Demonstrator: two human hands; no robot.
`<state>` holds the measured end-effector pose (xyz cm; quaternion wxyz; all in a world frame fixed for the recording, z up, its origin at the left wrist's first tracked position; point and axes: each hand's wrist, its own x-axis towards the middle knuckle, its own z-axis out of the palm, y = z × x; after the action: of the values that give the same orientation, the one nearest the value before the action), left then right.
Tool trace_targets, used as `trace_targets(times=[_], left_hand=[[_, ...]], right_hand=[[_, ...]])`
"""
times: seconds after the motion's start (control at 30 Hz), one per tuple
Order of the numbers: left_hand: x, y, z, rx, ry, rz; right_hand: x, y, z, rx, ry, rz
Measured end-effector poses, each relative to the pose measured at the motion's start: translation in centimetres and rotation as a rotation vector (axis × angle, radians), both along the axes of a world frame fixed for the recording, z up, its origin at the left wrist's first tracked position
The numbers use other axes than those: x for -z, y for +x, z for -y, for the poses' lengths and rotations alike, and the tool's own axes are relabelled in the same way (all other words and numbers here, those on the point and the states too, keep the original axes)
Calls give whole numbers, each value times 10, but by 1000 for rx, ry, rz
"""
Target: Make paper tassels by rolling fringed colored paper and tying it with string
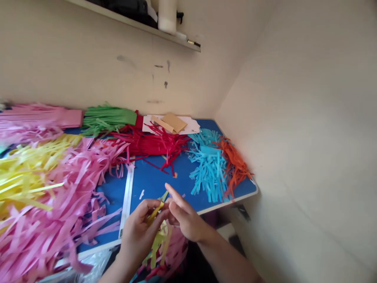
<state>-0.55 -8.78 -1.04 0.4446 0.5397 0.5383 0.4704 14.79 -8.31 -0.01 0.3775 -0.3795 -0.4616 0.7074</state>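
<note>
Yellow strips (154, 213): one bunch, between the hands, at the table's (147, 179) near edge. Probably light, soft, easily torn; best held where bunched. Left hand (141, 220): fingertips pinching the bunch. Right hand (187, 220): forefinger extended; remaining grip cannot be told.

The hands, left (140, 222) and right (190, 222) (index finger (176, 195) extended), are close together.

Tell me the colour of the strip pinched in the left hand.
The strip is yellow, as the head view shows best.
</note>
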Motion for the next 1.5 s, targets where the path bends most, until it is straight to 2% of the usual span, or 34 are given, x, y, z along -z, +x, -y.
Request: trace_targets(times=[0.07,0.13,0.23,0.33,0.43,0.53,0.63,0.73,0.97,1.13,1.33,1.5], left_hand=[[2,-4,1,-33,54,-122],[4,-9,2,-78,3,-159],[6,-14,1,-144,-152,49],[5,-14,-1,-140,-279,377],[-1,-12,-1,-145,-458,604],[-7,-11,0,-147,-599,673],[-11,-11,1,-124,-619,676],[-13,-10,1,-116,-631,695],[-16,-8,3,-126,-628,691],[-12,-10,6,-123,-596,633],[-7,-17,7,-32,-387,399],[-7,-16,11,-3,-254,183]], right_hand=[[1,-1,-2,-10,-22,-42],[3,-2,-3,-2,-47,-52],[7,-4,-3,60,26,112],[6,-6,0,219,184,317],[0,-9,4,339,270,355],[-6,-11,6,404,404,397],[-9,-13,7,439,532,456],[-11,-14,8,411,583,477],[-13,-14,7,377,592,521],[-15,-12,7,313,612,555],[-19,-4,6,107,632,687],[-20,2,5,-22,531,653]])
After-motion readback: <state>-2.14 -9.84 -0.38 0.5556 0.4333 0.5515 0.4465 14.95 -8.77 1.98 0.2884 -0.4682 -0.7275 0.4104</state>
